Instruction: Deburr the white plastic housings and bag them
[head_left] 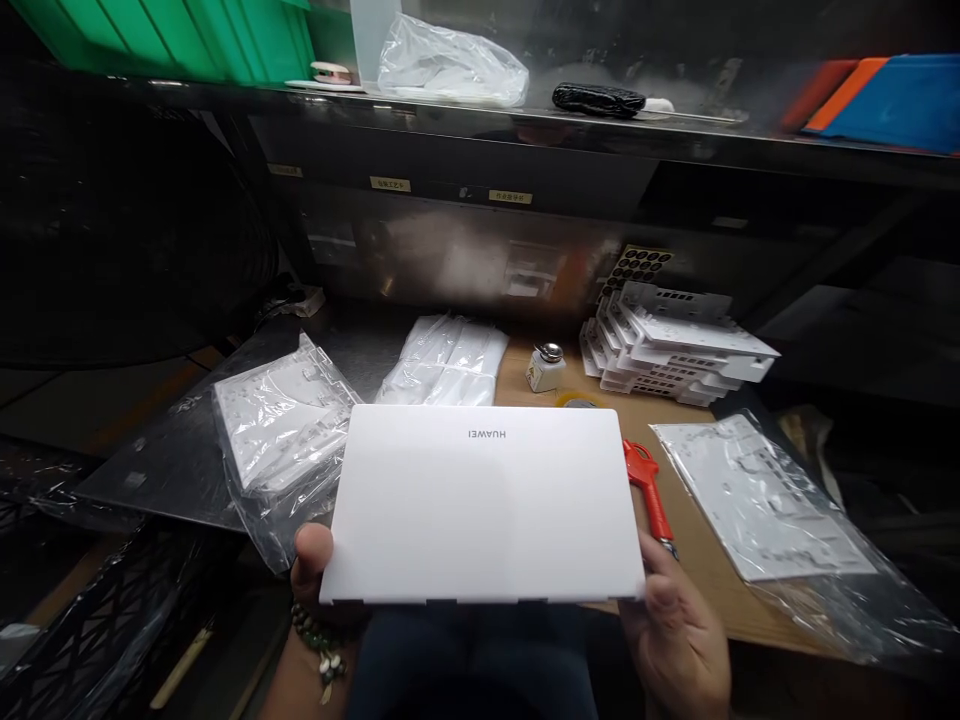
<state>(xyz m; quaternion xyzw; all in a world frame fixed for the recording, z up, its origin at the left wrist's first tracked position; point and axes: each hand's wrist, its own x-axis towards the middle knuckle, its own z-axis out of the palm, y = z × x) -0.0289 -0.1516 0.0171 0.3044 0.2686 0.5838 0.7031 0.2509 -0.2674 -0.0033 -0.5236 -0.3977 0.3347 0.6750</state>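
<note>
A white plastic cover panel (pixel 484 510) with upside-down HUAWEI lettering faces me, lifted over the near edge of the bench. My left hand (pixel 311 560) grips its lower left corner, thumb showing at the side. At the lower right corner my right hand (pixel 675 620) is closed on the same panel. Most of the fingers are hidden behind it. Just right of the panel lies a red air blow gun (pixel 651 490), partly covered by it. A bagged white plastic part (pixel 285 420) is on the left, and another bagged panel (pixel 765 500) on the right.
Stacked white plastic housings (pixel 675 345) stand at the back right. Near them are a small white dispenser bottle (pixel 546 368) and a tape roll (pixel 577 399). Folded plastic bags (pixel 446 360) lie behind the panel. A metal shelf (pixel 480 122) overhangs the bench, carrying a green bin (pixel 172 40).
</note>
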